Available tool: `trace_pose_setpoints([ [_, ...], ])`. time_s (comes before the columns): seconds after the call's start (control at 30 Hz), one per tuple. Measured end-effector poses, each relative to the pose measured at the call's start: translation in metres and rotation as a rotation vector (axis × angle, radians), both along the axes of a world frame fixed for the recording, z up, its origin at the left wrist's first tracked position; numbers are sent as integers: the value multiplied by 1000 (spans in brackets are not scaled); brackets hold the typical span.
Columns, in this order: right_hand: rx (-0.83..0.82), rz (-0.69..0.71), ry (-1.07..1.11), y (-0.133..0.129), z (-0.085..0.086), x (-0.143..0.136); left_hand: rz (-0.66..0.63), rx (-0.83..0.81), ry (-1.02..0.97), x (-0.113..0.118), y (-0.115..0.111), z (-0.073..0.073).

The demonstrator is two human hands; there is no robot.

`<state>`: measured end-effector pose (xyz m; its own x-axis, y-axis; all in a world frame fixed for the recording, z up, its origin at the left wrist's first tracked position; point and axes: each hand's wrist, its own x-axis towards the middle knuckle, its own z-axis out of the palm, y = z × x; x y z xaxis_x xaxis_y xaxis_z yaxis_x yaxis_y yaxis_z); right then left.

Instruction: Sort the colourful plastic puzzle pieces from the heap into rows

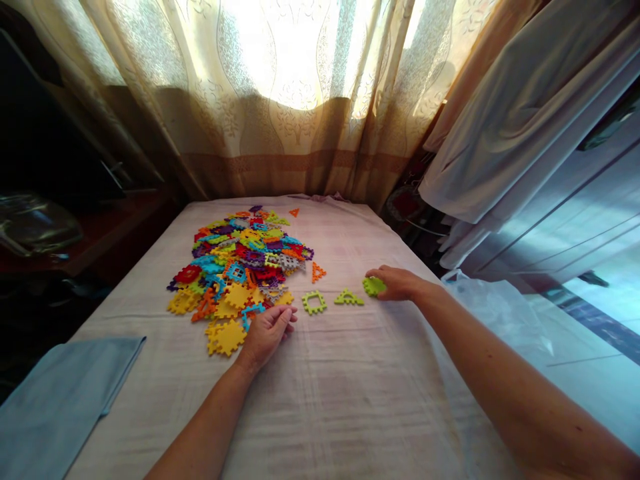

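A folded blue cloth [75, 393] lies nearest, to the left of the pile [250, 253] and closer to the person, on the pale tablecloth [350, 400]. The left hand [270, 333] rests beside the pile's near right edge, its fingers loosely curled; whether anything is inside them, I cannot tell. Yellow pieces with notched rims lie just to its left, at the near end of the pile.

To the right of the pile, three flat lime-green pieces stand apart in a row, all with toothed edges. Closest to the pile is the square piece [314, 311], an open frame with a hole in the middle. Next comes the triangular piece [349, 302], with cut-out openings. Farthest right is the round piece [374, 287], its face mostly filled. The right hand [397, 283] reaches over it from the right, fingers at its far side and thumb near its close edge, lightly pinching it.

A small orange triangle [318, 272] lies just off the pile's right side. The pile itself mixes red, purple, blue, yellow, grey and green pieces. Beyond its far right edge sits another orange triangle, and behind everything hangs the patterned curtain [250, 133].
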<state>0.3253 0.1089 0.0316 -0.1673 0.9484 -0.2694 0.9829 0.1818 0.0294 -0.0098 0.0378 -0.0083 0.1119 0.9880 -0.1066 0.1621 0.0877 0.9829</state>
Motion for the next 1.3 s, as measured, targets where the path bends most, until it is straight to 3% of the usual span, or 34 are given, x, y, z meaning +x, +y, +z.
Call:
trace_pose_setpoints([
  [0.57,-68,15,-31,1,6,-3,2,-2,-3,0,1,-2],
  [0.87,41,32,31,-11,4,-7,1,36,17,0,0,-5],
  [0.97,224,88,131,-21,4,-26,-4,67,24,-1,2,-10],
  [1.1,450,175,389,-43,-6,-78,-13,128,59,0,2,-19],
  [1.23,529,80,628,-71,-28,-132,-43,191,132,-3,-1,-20],
  [1.3,533,37,673,-83,-40,-148,-19,309,261,-11,-2,-16],
])
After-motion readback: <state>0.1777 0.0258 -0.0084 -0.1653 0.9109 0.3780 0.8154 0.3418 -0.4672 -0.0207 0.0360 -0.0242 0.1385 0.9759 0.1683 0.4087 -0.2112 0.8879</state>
